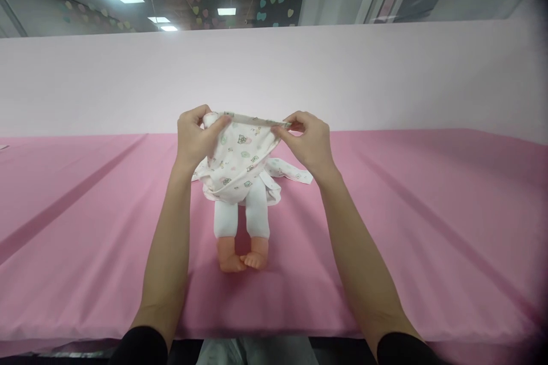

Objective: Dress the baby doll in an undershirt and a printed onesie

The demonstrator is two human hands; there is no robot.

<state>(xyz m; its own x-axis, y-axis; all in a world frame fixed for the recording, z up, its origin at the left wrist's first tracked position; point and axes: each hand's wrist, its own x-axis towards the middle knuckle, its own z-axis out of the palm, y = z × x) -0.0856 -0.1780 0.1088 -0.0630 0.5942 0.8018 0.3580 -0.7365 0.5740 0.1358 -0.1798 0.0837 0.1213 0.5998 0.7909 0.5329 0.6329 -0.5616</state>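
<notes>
A baby doll [257, 214] lies on its back on the pink cover, its bare feet toward me. It has white leggings and a printed long-sleeved top, one sleeve [289, 170] stretched out to the right. Above its upper body I hold up a white baby garment [240, 154] with small animal prints, its top edge stretched between my hands. My left hand [197, 132] pinches the left end of that edge, thumb in front. My right hand [306, 140] pinches the right end. The garment hides the doll's head and chest; its exact kind is unclear.
A pink padded cover [107, 228] spreads beneath the doll, with creases on both sides. Behind it stands a low white wall [257, 74], with dark glass and heart decorations above. At the far left edge lies a small pale object [3, 147].
</notes>
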